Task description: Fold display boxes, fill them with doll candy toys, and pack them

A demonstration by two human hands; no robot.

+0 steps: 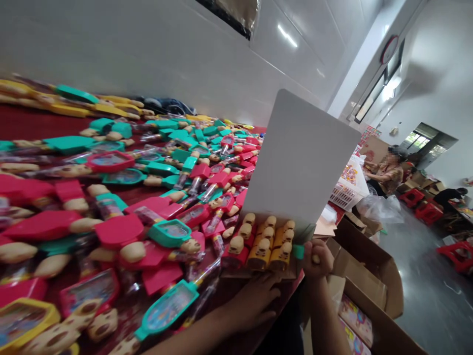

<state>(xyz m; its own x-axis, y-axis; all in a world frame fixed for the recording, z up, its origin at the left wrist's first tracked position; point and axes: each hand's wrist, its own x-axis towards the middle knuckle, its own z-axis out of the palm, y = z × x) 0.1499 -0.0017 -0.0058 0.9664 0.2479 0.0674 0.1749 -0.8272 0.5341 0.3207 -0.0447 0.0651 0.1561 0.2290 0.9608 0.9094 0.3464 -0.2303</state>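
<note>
Two hands work at a display box [299, 158] packed with yellow and red toys [266, 241]: left hand [253, 301] open against its edge, apparently steadying it; right hand [317, 259] curled shut, seemingly on a teal-ended toy [297, 251].

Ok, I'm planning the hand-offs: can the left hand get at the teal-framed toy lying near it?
Probably yes: the left hand sits close to the teal-framed toy, and the dark red tabletop between them seems to hold nothing upright that would block it.
</note>
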